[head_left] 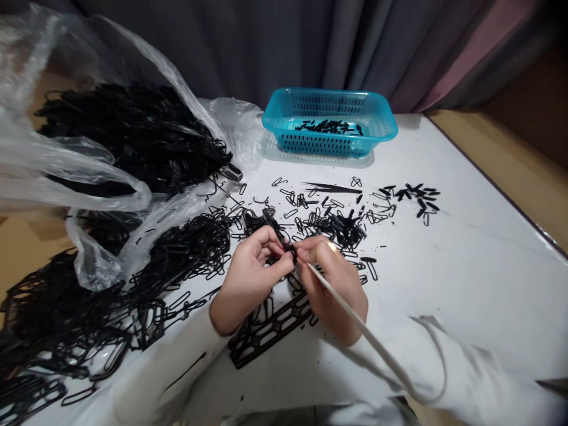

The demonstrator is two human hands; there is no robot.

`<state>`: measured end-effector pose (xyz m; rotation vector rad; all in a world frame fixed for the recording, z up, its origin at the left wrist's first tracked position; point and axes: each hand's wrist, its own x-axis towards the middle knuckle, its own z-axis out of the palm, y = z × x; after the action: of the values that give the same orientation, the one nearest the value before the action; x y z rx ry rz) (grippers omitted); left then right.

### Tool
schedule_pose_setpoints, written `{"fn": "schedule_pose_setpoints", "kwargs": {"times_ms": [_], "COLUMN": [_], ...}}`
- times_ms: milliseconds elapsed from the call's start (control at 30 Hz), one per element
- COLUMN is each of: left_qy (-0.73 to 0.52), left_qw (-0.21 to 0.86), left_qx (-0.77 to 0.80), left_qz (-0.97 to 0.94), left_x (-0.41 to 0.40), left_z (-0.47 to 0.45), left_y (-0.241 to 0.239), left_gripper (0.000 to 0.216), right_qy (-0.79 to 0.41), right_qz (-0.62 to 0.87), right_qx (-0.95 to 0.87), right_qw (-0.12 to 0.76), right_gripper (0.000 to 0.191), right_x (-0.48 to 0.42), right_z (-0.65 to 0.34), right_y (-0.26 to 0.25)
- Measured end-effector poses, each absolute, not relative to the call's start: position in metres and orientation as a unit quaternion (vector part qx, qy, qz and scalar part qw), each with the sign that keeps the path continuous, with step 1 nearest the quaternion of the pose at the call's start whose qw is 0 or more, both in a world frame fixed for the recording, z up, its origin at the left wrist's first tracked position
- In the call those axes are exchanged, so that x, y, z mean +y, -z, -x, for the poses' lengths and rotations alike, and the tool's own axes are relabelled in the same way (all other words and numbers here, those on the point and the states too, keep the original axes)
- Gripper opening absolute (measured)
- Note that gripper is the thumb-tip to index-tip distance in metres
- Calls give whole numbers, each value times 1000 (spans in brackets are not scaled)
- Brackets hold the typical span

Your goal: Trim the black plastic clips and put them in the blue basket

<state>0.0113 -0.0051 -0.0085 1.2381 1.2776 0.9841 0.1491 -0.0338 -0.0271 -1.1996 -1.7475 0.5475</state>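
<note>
My left hand (251, 278) is closed, its thumb and fingers pinching a thin black strip (276, 229) that slants up and away. Against it, my right hand (339, 287) pinches the strip's near end; the fingertips hide exactly what lies between them. A white cord (355, 316) runs from beside the right fingertips down to the lower right. Beneath both hands lies a black slotted sheet (270, 331) with rows of oblong holes. Small black oblong rings and slivers (339, 228) are strewn on the table just beyond my fingers.
A blue perforated basket (331, 145) with small black pieces in it stands at the back. A clear plastic bag (80, 160) stuffed with black strips fills the left. Tangled slotted offcuts (177, 254) spread before it. A small black pile (419, 195) lies right on the white table (479, 266).
</note>
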Motion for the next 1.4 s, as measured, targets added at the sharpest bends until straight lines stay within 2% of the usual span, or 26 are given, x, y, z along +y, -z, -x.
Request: {"fn": "schedule_pose_setpoints", "kwargs": {"times_ms": [200, 367, 567, 867, 1067, 1400], "left_qy": [-444, -434, -424, -421, -400, -401], "left_qw": [557, 546, 537, 468, 413, 474], "left_qx": [505, 521, 526, 545, 550, 526], "left_qz": [-488, -491, -505, -554, -606, -582], "left_x": [-3, -1, -4, -7, -11, -5], "left_z": [-10, -7, -6, -12, -13, -12], "left_y": [7, 5, 5, 13, 14, 11], "left_gripper": [17, 16, 15, 7, 5, 9], "right_qy": [-364, -406, -369, -221, -200, -185], "right_qz": [448, 432, 450, 482, 498, 476], "right_qx": [-625, -593, -611, -692, -717, -761], "right_qw": [526, 545, 537, 491, 446, 400], "right_gripper": [7, 5, 5, 10, 9, 14], "right_x": [-29, -30, -32, -31, -34, -32], "right_z": [-154, -155, -155, -148, -146, -148], "right_y": [19, 16, 18, 26, 35, 30]}}
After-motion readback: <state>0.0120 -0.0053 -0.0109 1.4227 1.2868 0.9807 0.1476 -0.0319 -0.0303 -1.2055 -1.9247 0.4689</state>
